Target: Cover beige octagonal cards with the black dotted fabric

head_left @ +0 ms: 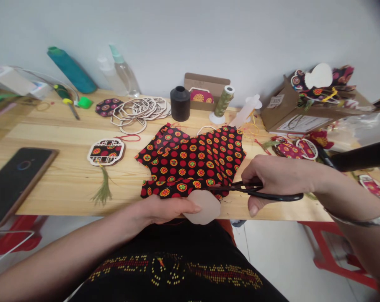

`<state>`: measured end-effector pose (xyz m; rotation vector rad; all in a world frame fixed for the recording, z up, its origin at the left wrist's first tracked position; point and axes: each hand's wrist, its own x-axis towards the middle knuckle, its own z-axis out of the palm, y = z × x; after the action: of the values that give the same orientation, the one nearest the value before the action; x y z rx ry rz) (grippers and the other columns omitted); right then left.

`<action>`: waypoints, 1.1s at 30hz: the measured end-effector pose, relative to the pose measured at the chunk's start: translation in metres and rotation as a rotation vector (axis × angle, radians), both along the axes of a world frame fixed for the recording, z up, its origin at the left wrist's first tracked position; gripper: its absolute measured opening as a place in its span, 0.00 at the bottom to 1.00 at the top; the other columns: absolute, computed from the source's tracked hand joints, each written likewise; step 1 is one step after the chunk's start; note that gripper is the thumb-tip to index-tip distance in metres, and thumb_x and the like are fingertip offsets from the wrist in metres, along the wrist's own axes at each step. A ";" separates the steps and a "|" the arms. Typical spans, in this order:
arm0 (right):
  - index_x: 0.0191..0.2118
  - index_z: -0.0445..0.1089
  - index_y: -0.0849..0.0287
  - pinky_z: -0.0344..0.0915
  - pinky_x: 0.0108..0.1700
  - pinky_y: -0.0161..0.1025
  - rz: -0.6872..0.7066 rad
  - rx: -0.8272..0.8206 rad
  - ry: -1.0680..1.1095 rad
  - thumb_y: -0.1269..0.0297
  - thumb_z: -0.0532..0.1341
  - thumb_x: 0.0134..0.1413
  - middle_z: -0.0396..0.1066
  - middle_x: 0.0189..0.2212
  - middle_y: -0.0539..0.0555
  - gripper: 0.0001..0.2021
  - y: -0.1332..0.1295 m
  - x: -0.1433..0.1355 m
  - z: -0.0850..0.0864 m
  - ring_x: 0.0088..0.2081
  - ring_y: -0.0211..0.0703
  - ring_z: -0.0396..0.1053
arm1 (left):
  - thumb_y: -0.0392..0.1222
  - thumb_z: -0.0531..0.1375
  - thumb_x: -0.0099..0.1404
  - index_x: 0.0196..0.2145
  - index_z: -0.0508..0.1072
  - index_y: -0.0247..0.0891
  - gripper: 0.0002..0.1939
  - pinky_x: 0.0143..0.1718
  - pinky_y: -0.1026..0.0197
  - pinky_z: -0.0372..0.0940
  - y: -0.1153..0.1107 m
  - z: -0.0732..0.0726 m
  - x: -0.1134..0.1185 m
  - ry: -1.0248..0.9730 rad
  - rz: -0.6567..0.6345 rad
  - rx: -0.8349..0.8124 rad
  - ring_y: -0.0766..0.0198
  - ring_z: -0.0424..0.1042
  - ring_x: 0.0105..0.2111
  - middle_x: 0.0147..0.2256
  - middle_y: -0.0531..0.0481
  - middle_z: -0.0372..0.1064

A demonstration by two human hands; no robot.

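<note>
My left hand pinches a pale scalloped template against the near edge of the patterned fabric, with the thumb on top. The fabric is black with red dots and orange flowers, and its outline is irregular from cuts. In my right hand are black-handled scissors; their blades point left into the fabric just above the template. Part of the blades is hidden by cloth. Left of the fabric lies a finished-looking octagonal ornament with a green tassel.
A phone lies at the left. Behind the fabric stand a black thread cone, a green thread spool and stacked wooden frames. A cardboard box of ornaments is at the right. The table's front edge runs close to my body.
</note>
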<state>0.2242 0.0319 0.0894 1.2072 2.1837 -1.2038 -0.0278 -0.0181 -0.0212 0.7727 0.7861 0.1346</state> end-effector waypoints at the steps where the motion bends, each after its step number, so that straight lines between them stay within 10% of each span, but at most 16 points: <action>1: 0.18 0.58 0.58 0.46 0.19 0.32 0.001 0.000 -0.005 0.37 0.66 0.36 0.52 0.15 0.43 0.28 0.000 0.000 0.000 0.19 0.31 0.48 | 0.45 0.63 0.53 0.39 0.77 0.36 0.16 0.58 0.48 0.55 0.000 0.001 0.000 -0.002 0.004 -0.001 0.46 0.64 0.56 0.49 0.44 0.74; 33: 0.20 0.68 0.58 0.47 0.21 0.33 -0.049 0.059 -0.033 0.41 0.66 0.40 0.56 0.16 0.44 0.22 -0.007 -0.008 0.000 0.21 0.34 0.51 | 0.45 0.64 0.52 0.40 0.77 0.35 0.17 0.57 0.47 0.56 -0.001 -0.001 -0.001 -0.009 0.025 0.018 0.46 0.67 0.53 0.47 0.41 0.75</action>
<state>0.2160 0.0254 0.0890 1.3027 2.1917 -1.1369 -0.0289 -0.0191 -0.0220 0.7785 0.7870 0.1680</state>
